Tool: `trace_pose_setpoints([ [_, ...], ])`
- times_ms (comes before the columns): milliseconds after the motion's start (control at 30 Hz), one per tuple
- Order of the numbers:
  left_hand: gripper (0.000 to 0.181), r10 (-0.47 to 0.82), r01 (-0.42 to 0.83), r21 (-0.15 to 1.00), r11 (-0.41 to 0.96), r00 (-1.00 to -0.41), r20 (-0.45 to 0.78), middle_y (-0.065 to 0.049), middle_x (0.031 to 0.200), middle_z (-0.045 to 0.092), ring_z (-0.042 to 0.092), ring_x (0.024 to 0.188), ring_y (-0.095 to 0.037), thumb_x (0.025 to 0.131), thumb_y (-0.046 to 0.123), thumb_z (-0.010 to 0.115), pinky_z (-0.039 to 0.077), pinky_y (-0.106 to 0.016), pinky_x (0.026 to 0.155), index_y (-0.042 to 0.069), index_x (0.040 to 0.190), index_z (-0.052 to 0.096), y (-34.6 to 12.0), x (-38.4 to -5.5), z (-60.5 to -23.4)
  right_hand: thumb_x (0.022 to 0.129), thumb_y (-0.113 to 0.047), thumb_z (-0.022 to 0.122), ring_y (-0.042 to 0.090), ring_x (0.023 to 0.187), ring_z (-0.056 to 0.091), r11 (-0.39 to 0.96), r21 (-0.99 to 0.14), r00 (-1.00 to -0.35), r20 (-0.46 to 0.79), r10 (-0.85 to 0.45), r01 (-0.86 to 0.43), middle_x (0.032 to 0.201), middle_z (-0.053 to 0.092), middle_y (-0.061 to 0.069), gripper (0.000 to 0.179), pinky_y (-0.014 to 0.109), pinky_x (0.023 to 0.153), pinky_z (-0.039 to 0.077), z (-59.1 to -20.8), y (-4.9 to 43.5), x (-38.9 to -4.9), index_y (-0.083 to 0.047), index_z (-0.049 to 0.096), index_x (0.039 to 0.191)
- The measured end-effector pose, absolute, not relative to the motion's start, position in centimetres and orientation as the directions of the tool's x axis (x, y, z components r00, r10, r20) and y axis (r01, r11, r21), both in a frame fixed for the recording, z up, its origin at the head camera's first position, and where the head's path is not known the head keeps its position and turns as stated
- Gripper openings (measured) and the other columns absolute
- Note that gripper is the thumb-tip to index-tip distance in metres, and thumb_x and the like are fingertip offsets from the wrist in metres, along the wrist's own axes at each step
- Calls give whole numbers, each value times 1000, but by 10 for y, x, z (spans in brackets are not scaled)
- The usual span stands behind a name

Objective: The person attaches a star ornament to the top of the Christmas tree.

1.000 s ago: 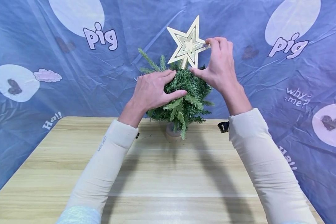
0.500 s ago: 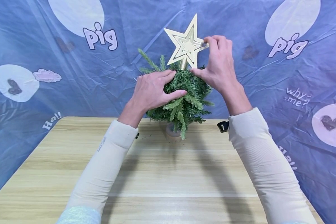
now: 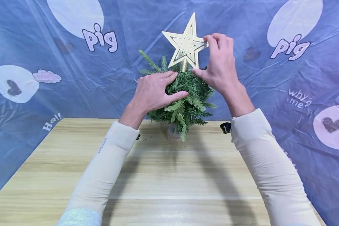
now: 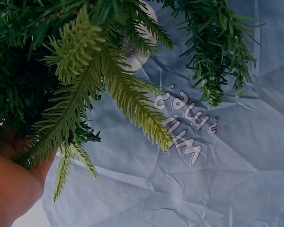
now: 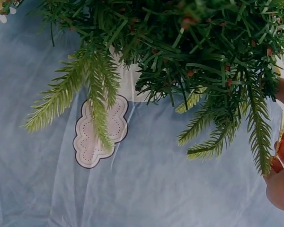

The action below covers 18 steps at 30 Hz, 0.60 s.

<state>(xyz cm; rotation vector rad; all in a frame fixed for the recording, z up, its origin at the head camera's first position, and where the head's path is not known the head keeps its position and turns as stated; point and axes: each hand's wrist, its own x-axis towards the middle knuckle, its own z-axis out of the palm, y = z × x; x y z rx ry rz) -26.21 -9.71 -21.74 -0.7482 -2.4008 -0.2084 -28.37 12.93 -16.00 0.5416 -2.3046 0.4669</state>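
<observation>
A small green Christmas tree (image 3: 186, 103) stands on the table, its top partly behind the hands. A gold star tree topper (image 3: 187, 45) sits at the tree's top, slightly tilted, its tubular stem reaching down to the foliage. The left hand (image 3: 155, 89) holds the upper branches from the left, thumb across the front. With fingers on the star's right point and thumb at its lower right point, the right hand (image 3: 222, 67) grips the topper. In the left wrist view, part of the left hand (image 4: 14, 187) shows under the branches. Foliage hides the stem's lower end.
The pale wooden table (image 3: 164, 175) extends toward the person. Behind it hangs a blue printed backdrop (image 3: 124, 62), close to the tree. A black object (image 3: 225, 127) shows beside the right cuff. The tree's round base (image 3: 175, 135) rests near the table's back edge.
The star topper has turned toward upright, its upper point swinging left and its stem moving slightly down and left. The right hand has shifted slightly left and up; the left hand stays in place.
</observation>
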Motion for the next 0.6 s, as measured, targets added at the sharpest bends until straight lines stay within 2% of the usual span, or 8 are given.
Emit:
trace_pose_setpoints([
  [267, 87, 458, 556, -18, 831, -667, 588, 1, 146, 58, 64, 121, -26, 87, 81, 50, 56, -39, 71, 16, 145, 58, -97, -261, -215, 75, -25, 92, 28, 139, 31, 834, -117, -603, 745, -286, -539, 146, 42, 18, 86, 37, 115, 33, -159, 130, -284, -2, 47, 145],
  [600, 86, 459, 549, -29, 835, -668, 586, 2, 144, 59, 65, 119, -25, 86, 81, 51, 55, -39, 68, 18, 144, 59, -97, -261, -212, 74, -19, 93, 33, 135, 35, 807, -16, -472, 818, -329, -591, 140, 46, 19, 84, 40, 112, 40, -163, 129, -288, 1, 50, 142],
])
